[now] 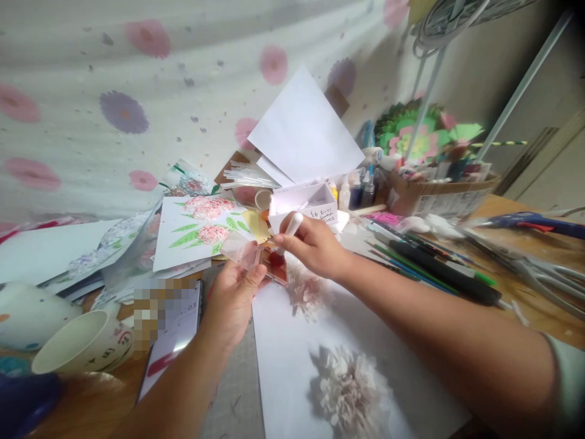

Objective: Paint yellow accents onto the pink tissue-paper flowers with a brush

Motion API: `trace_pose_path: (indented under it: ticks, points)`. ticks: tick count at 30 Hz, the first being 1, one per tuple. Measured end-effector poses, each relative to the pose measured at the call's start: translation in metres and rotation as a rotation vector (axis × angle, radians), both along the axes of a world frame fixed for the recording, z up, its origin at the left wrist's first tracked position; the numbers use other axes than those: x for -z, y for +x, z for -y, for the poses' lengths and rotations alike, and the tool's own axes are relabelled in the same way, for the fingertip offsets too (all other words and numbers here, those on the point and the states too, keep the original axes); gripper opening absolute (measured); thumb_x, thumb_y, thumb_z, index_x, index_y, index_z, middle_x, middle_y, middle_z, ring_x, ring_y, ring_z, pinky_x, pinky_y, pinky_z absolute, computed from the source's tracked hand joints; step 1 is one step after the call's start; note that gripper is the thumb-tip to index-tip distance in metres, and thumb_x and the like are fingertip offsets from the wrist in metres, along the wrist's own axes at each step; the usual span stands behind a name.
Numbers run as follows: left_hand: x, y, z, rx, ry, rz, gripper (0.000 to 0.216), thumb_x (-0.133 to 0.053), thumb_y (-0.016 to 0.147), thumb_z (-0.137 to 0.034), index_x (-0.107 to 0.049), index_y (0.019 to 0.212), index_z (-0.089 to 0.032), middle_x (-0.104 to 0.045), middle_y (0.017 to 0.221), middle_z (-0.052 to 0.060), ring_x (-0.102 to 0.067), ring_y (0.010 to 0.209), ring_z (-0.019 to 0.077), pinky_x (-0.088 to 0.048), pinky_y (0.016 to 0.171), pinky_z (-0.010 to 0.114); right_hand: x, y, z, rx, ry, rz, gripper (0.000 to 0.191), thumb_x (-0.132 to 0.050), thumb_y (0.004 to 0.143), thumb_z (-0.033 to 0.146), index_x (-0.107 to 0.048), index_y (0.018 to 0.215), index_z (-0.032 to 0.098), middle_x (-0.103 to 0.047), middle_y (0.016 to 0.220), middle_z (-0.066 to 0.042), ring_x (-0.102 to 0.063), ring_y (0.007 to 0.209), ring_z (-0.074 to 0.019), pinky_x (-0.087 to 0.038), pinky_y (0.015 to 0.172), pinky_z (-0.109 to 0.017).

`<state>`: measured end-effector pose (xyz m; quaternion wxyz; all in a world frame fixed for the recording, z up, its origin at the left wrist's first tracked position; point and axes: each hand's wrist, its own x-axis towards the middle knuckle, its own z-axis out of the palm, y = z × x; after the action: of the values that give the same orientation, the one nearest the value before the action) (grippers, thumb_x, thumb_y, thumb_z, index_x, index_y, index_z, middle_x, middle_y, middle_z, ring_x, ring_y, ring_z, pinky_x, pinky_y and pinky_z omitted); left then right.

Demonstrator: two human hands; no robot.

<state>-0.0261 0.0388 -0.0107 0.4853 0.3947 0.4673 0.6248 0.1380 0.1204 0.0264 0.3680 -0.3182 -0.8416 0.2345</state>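
Far left: a pale patterned cup [82, 344], tilted, open side up. Right of it, a phone [183, 338] lies screen up, partly pixelated. Behind it, a painted sheet [183, 235] shows pink blooms and green leaves.

Left hand [235, 289]: partly closed, thumb and fingers gripping a small palette [270, 269], clear lid raised on the left side. Palette is held above the tabletop [503, 208], near the middle of the view; its pans look reddish brown. A grey mat [228, 378] lies below the left hand.

Right hand [317, 247]: curled, pinching a white-handled brush [291, 225]. Brush slants down to the left, dark red bristles over the pans; contact with the pans cannot be confirmed. Behind the right hand stands a white open box [302, 210] with handwriting on its front.

Below the hands, white paper [283, 366] bears two ruffled flowers: one pinkish [308, 292], just beside the palette in view, one paler [347, 390], nearer the wearer.

Further right: small bottles [355, 195], a thick black pen [443, 271] among thinner ones, a filled cardboard box [439, 198], then scissors [516, 261] at far right.
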Motion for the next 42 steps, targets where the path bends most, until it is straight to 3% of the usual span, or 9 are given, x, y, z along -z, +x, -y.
trace_pose_path:
  ticks: [5, 8, 12, 16, 19, 27, 31, 35, 42]
  points:
    - [0.001, 0.001, 0.0, -0.026, 0.003, -0.006, 0.066, -0.089, 0.067, -0.039, -0.063, 0.126, -0.026, -0.057, 0.147, 0.008, -0.05, 0.137, 0.0321, -0.048, 0.105, 0.042, -0.001, 0.001, 0.0, 0.003, -0.015, -0.005, 0.019, -0.061, 0.092, 0.029, -0.055, 0.077, 0.02, -0.063, 0.069, 0.001, -0.058, 0.064, -0.0141, -0.043, 0.062, -0.026]
    - [0.0, 0.002, -0.001, 0.002, 0.023, -0.002, 0.067, -0.088, 0.069, -0.04, -0.06, 0.129, -0.026, -0.057, 0.147, 0.009, -0.05, 0.137, 0.0329, -0.045, 0.108, 0.045, -0.002, 0.002, 0.001, 0.009, -0.005, -0.034, 0.02, -0.056, 0.095, 0.032, -0.055, 0.081, 0.019, -0.064, 0.075, 0.0, -0.06, 0.069, -0.0141, -0.045, 0.066, -0.026]
    - [0.0, 0.001, -0.001, 0.005, 0.03, -0.012, 0.065, -0.087, 0.071, -0.036, -0.059, 0.129, -0.025, -0.057, 0.147, 0.008, -0.047, 0.139, 0.0317, -0.041, 0.112, 0.045, 0.001, 0.001, 0.003, -0.003, -0.004, -0.002, 0.023, -0.065, 0.089, 0.03, -0.052, 0.073, 0.021, -0.06, 0.063, 0.003, -0.056, 0.06, -0.0132, -0.042, 0.06, -0.025]
    - [0.001, 0.002, 0.001, 0.04, 0.06, -0.017, 0.059, -0.086, 0.074, -0.033, -0.06, 0.128, -0.028, -0.058, 0.146, 0.004, -0.049, 0.138, 0.0282, -0.044, 0.107, 0.036, 0.002, 0.001, 0.003, 0.03, 0.027, -0.049, 0.019, -0.055, 0.095, 0.033, -0.054, 0.08, 0.02, -0.066, 0.076, 0.0, -0.062, 0.07, -0.0149, -0.047, 0.068, -0.028]
    - [0.002, 0.004, 0.002, 0.061, 0.083, -0.018, 0.055, -0.085, 0.075, -0.029, -0.063, 0.124, -0.027, -0.065, 0.137, 0.004, -0.056, 0.131, 0.0254, -0.048, 0.1, 0.031, 0.005, 0.002, 0.003, 0.009, 0.032, -0.039, 0.021, -0.059, 0.091, 0.03, -0.051, 0.074, 0.021, -0.065, 0.066, 0.001, -0.061, 0.062, -0.0155, -0.044, 0.062, -0.027]
    - [0.001, 0.011, 0.004, 0.04, 0.149, 0.009, 0.057, -0.087, 0.069, -0.031, -0.065, 0.12, -0.021, -0.074, 0.115, 0.007, -0.069, 0.104, 0.0258, -0.053, 0.092, 0.036, 0.011, 0.002, 0.006, 0.036, 0.097, -0.098, 0.025, -0.056, 0.088, 0.037, -0.048, 0.068, 0.024, -0.06, 0.057, 0.001, -0.057, 0.052, -0.0162, -0.04, 0.055, -0.028]
    - [0.001, 0.012, 0.006, 0.041, 0.165, 0.026, 0.058, -0.086, 0.07, -0.033, -0.063, 0.122, -0.023, -0.074, 0.116, 0.008, -0.069, 0.105, 0.0267, -0.054, 0.091, 0.038, 0.01, 0.003, 0.009, 0.061, 0.121, -0.149, 0.025, -0.048, 0.092, 0.042, -0.051, 0.075, 0.024, -0.065, 0.064, -0.001, -0.061, 0.058, -0.018, -0.043, 0.058, -0.029]
    - [0.002, 0.012, 0.007, 0.039, 0.156, 0.025, 0.054, -0.087, 0.07, -0.033, -0.065, 0.117, -0.021, -0.075, 0.107, 0.008, -0.071, 0.099, 0.0265, -0.054, 0.088, 0.039, 0.011, 0.002, 0.009, 0.055, 0.111, -0.109, 0.029, -0.056, 0.088, 0.043, -0.05, 0.066, 0.024, -0.061, 0.056, 0.0, -0.057, 0.051, -0.0173, -0.041, 0.055, -0.029]
    - [0.001, 0.01, 0.004, 0.037, 0.178, 0.012, 0.058, -0.088, 0.069, -0.033, -0.065, 0.121, -0.024, -0.073, 0.118, 0.006, -0.068, 0.108, 0.0253, -0.052, 0.093, 0.035, 0.015, 0.001, 0.002, 0.087, 0.086, -0.094, 0.027, -0.057, 0.091, 0.041, -0.055, 0.073, 0.022, -0.065, 0.064, 0.0, -0.062, 0.059, -0.016, -0.046, 0.06, -0.029]
